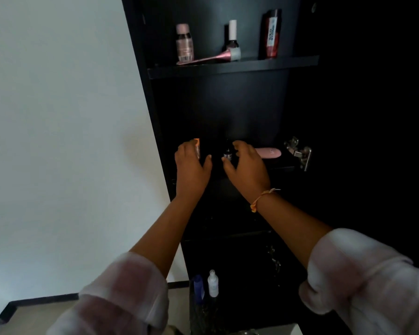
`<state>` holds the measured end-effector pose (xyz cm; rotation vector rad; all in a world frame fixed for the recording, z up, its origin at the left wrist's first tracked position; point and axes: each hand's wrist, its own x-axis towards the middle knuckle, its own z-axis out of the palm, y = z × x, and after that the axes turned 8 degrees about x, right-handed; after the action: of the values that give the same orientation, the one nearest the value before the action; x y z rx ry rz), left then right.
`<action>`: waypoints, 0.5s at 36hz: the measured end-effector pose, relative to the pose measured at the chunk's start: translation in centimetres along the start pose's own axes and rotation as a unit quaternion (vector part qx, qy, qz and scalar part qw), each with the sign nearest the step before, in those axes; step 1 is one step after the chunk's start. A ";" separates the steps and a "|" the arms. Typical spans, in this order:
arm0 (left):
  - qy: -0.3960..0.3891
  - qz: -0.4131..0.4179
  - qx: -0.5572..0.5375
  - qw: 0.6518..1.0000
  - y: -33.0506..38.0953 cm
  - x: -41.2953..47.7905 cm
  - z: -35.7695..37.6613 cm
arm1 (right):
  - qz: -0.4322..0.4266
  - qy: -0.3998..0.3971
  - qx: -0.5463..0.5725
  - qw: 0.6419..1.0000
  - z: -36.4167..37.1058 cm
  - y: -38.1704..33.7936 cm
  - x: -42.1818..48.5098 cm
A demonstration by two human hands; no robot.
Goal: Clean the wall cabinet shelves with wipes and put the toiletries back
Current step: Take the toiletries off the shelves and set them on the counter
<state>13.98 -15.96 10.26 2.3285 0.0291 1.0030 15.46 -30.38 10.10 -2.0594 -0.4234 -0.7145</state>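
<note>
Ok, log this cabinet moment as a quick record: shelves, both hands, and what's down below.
upper shelf: pink bottle, white-capped dark bottle and red can standing; pink tube lying in front
at hand level: small dark bottle upright; pink item lying on its side
left hand: holds an orange item
right hand: open, fingers spread beside the small dark bottle
below: blue bottle, clear bottle
wipes: none in view
</note>
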 end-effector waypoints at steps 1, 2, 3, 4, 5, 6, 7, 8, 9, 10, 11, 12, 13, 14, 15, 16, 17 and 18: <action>-0.005 -0.002 0.005 1.000 -0.1 0.6 0.1 | 0.008 -0.004 -0.004 1.000 0.1 -0.2 0.4; -0.012 -0.003 0.012 1.000 -0.1 1.1 0.2 | 0.014 -0.011 -0.013 1.000 0.3 -0.3 0.8; -0.021 -0.002 0.020 1.000 -0.2 1.5 0.3 | 0.016 -0.017 -0.027 0.999 0.4 -0.4 1.2; -0.031 -0.002 0.029 0.999 -0.2 2.0 0.5 | 0.015 -0.022 -0.040 0.999 0.6 -0.4 1.5; -0.041 -0.003 0.037 0.998 -0.3 2.4 0.6 | 0.014 -0.026 -0.052 0.998 0.7 -0.4 1.8; -0.050 -0.005 0.044 0.998 -0.4 2.8 0.8 | 0.012 -0.029 -0.061 0.998 0.9 -0.4 2.1; -0.058 -0.009 0.047 0.997 -0.5 3.1 0.9 | 0.010 -0.032 -0.071 0.997 1.0 -0.3 2.4; -0.064 -0.014 0.049 0.997 -0.6 3.3 1.0 | 0.007 -0.034 -0.082 0.996 1.1 -0.3 2.7; -0.068 -0.018 0.050 0.996 -0.7 3.6 1.2 | 0.004 -0.036 -0.095 0.995 1.3 -0.2 3.0; -0.073 -0.021 0.051 0.996 -0.8 3.8 1.3 | 0.003 -0.037 -0.105 0.994 1.5 -0.1 3.3; -0.077 -0.022 0.054 0.995 -0.9 3.9 1.4 | 0.003 -0.040 -0.111 0.993 1.6 -0.1 3.4; -0.082 -0.021 0.055 0.995 -1.0 3.9 1.5 | 0.004 -0.041 -0.115 0.992 1.7 -0.1 3.6; -0.085 -0.020 0.056 0.995 -1.0 4.0 1.5 | 0.004 -0.043 -0.119 0.992 1.8 0.0 3.7; -0.086 -0.018 0.056 0.995 -1.2 4.0 1.6 | 0.005 -0.045 -0.124 0.991 1.9 0.0 3.8; -0.086 -0.014 0.056 0.995 -1.3 4.1 1.6 | 0.005 -0.045 -0.129 0.991 1.9 0.1 3.9; -0.085 -0.011 0.056 0.995 -1.4 4.2 1.7 | 0.005 -0.045 -0.132 0.990 2.0 0.2 3.9; -0.083 -0.008 0.056 0.995 -1.5 4.2 1.7 | 0.004 -0.046 -0.135 0.990 2.1 0.3 4.0; -0.082 -0.006 0.055 0.995 -1.5 4.3 1.6 | 0.003 -0.046 -0.136 0.990 2.2 0.3 4.0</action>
<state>18.45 -14.49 11.34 2.5005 0.0339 0.8190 19.46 -28.64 11.47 -2.3566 -0.3885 -0.7080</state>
